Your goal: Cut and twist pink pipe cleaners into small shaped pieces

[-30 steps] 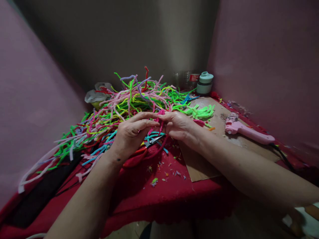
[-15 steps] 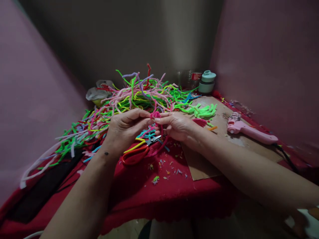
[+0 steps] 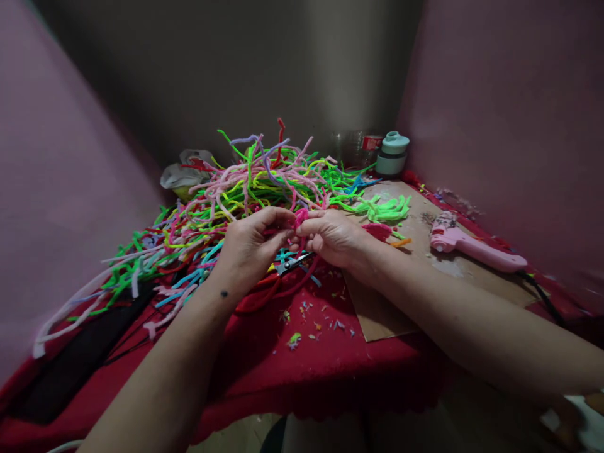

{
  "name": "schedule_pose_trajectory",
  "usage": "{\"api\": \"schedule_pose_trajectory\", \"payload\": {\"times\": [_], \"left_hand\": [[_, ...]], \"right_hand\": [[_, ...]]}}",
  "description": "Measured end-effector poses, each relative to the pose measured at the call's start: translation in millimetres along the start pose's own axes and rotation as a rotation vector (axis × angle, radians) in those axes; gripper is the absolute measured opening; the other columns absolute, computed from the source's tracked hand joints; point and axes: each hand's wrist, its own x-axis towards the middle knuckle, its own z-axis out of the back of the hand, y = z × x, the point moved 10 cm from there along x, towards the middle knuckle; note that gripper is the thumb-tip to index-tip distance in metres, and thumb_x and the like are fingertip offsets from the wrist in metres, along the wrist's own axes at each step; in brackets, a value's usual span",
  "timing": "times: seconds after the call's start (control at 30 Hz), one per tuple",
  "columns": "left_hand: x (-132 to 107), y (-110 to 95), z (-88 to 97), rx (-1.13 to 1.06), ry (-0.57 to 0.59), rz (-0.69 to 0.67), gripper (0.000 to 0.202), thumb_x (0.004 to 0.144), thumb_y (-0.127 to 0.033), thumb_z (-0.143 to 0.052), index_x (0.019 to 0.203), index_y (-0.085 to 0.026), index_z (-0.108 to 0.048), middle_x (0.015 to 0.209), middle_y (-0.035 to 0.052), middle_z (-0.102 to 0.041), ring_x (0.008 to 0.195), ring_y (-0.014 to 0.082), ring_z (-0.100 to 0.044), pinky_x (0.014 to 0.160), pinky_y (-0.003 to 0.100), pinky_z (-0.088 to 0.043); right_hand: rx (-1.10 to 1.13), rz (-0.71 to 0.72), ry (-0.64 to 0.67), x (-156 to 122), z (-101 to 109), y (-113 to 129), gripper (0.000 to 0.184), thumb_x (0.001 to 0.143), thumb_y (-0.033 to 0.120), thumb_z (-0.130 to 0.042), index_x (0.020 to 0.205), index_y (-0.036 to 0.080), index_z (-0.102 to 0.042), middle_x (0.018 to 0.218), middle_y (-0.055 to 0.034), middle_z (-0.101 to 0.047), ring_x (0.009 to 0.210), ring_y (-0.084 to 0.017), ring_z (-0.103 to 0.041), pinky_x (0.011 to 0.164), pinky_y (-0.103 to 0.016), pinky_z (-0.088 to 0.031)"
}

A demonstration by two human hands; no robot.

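Above the scissors, a bright pink pipe cleaner [image 3: 301,218], bent into a small bundle, sits between my two hands. My right hand [image 3: 333,236] is closed in a pinch on it, and a long pink tail curves down below. My left hand [image 3: 257,238] has thumb and fingertips drawn together at the bundle's left side, gripping its edge; the exact contact is partly hidden. Under my hands lie scissors [image 3: 289,266] with red and yellow handles, partly covered by my left wrist. A heap of colourful pipe cleaners [image 3: 278,179] rises just behind.
To the right, a pink glue gun [image 3: 479,250] rests on a cardboard sheet [image 3: 382,318]. A pale green cup [image 3: 392,154] stands at the back near a clear bottle [image 3: 356,148]. Fuzzy scraps [image 3: 295,341] dot the red tablecloth [image 3: 283,384]. A black flat object [image 3: 80,355] lies left.
My left hand has shifted right, closer to my right hand, and now covers more of the scissors' handles. The pink bundle has moved slightly right.
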Motion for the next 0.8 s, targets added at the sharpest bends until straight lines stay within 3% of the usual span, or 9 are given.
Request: {"api": "schedule_pose_trajectory", "payload": {"times": [0.4,0.6,0.8], "left_hand": [[-1.4,11.3,0.8,0.176,-0.072,0.126,0.023,0.068,-0.016,-0.057,0.090,-0.015,-0.059,0.075,0.0017,-0.065,0.067,0.0144,-0.060,0.062,0.026,-0.047],[-4.6,8.6,0.5,0.197,-0.109,0.121,0.022,0.065,-0.017,-0.056,0.087,-0.016,-0.057,0.074,0.0009,-0.063,0.063,0.0134,-0.057,0.057,0.025,-0.044],[-7.0,4.9,0.8,0.281,-0.140,0.134,0.021,0.064,-0.017,-0.056,0.085,-0.017,-0.055,0.069,-0.0001,-0.061,0.060,0.0142,-0.056,0.057,0.027,-0.043]], "right_hand": [[-0.178,0.115,-0.035,-4.1,1.5,7.5,0.024,0.051,0.001,-0.059,0.072,0.012,-0.062,0.058,0.0024,-0.061,0.050,-0.012,-0.057,0.055,-0.028,-0.050],[-0.358,0.147,-0.093,-5.8,3.1,11.5,0.018,0.053,0.003,-0.056,0.067,0.013,-0.061,0.056,0.0040,-0.057,0.048,-0.007,-0.051,0.046,-0.020,-0.041],[-0.370,0.138,-0.104,-4.8,3.6,8.7,0.016,0.053,0.003,-0.052,0.063,0.015,-0.056,0.052,0.0049,-0.053,0.047,-0.008,-0.048,0.046,-0.021,-0.040]]}}
